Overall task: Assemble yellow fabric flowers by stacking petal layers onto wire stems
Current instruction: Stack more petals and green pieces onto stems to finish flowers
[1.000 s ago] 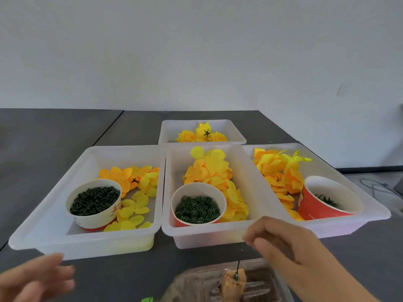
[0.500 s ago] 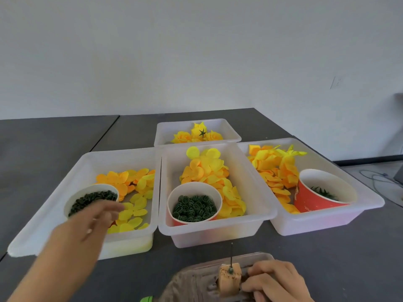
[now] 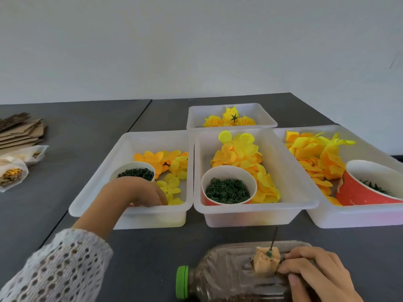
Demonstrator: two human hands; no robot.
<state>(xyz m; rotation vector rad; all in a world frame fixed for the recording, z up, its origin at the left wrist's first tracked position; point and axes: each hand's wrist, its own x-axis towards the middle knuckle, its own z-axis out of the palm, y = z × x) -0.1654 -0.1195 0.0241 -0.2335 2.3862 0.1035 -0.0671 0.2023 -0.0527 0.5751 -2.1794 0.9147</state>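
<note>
Petals (image 3: 172, 185) are lying just right of your left hand (image 3: 135, 191), its curled fingertips dipping toward them, grip unclear, while your right hand (image 3: 309, 269) is pinching the foam block (image 3: 265, 261).

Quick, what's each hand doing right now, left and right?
Left hand: reaching into the left tray, fingers curled down; any grasp cannot be told.
Right hand: fingers curled around the foam block.

Left hand's fingertips (image 3: 160, 200) hidden behind the left tray's wall (image 3: 130, 216).
</note>
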